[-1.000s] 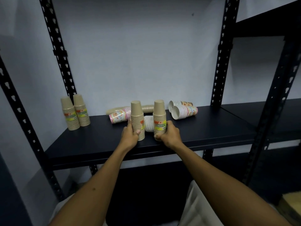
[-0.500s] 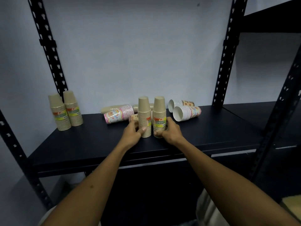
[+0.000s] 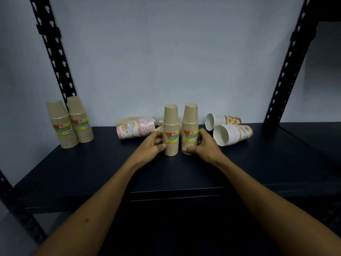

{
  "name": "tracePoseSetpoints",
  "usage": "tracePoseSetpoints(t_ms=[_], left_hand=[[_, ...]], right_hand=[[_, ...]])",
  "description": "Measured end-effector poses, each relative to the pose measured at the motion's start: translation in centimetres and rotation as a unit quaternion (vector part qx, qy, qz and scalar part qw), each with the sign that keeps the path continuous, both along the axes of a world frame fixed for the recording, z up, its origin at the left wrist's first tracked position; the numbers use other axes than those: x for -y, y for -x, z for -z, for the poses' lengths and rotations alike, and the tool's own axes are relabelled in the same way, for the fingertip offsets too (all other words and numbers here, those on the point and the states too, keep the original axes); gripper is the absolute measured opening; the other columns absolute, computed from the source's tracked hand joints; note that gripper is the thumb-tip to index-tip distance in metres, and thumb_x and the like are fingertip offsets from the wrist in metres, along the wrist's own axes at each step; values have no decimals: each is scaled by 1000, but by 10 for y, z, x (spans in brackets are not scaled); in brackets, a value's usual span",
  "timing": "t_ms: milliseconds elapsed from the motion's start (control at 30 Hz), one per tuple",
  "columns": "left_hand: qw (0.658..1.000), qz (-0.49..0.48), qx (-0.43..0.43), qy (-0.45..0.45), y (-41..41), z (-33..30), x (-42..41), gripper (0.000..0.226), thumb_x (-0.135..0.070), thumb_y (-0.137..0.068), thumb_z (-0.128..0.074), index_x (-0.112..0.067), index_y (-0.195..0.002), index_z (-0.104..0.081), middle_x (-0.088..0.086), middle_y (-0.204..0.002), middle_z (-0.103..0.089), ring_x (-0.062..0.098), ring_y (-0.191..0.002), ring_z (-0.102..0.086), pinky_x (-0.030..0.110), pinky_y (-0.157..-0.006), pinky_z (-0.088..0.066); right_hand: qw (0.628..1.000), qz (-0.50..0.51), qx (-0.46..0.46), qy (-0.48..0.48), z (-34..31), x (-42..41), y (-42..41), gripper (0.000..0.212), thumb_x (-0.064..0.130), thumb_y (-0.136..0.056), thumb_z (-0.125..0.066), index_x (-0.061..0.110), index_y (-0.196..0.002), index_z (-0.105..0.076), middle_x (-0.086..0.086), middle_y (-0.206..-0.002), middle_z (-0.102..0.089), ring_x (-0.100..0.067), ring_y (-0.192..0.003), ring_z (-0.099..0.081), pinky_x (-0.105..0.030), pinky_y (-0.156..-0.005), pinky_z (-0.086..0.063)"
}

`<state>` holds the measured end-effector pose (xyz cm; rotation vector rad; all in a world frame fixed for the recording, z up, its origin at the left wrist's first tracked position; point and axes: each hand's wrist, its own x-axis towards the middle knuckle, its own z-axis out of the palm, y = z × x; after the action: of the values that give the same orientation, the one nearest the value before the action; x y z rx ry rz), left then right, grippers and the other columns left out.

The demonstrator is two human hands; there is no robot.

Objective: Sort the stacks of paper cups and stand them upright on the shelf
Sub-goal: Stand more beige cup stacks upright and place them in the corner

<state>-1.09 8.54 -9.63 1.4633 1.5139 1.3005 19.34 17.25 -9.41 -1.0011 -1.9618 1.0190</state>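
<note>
Against a pale grey wall, the dark metal shelf (image 3: 92,169) carries your work. Your left hand (image 3: 150,145) curls its fingers (image 3: 156,137) round one upright stack of brown paper cups (image 3: 171,130); your right hand (image 3: 203,146) grips its twin brown stack (image 3: 190,126), the two nearly touching, long axes vertical. Two sorted brown stacks (image 3: 70,122) stand well to the left, nearer your left hand. Patterned stacks (image 3: 136,127) lie on their sides behind.

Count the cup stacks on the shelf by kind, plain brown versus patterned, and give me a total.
Brown stacks standing: 4
Brown stack lying: 1
Patterned stacks lying, that I can make out: 3
Total: 8
</note>
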Motion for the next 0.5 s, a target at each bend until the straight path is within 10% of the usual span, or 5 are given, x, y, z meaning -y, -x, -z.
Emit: tracePoseSetpoints(t_ms=[200, 500], left_hand=[[997, -68, -11, -26, -7, 9, 2, 49, -27, -78, -78, -14, -117, -51, -1, -117, -64, 9, -108, -61, 25, -93, -50], [994, -67, -73, -47, -6, 11, 2, 37, -11, -90, -64, -13, -127, -59, 0, -122, -66, 11, -114, -60, 37, -104, -45]], right_hand=[[998, -42, -42, 26, 8, 4, -6, 65, 20, -69, -87, 23, -124, -52, 7, -119, -66, -6, -108, -65, -27, -95, -51], [999, -22, -44, 5, 7, 6, -6, 55, 12, -76, -82, 16, -123, -55, 3, -114, -68, -5, -102, -66, -22, -89, -54]])
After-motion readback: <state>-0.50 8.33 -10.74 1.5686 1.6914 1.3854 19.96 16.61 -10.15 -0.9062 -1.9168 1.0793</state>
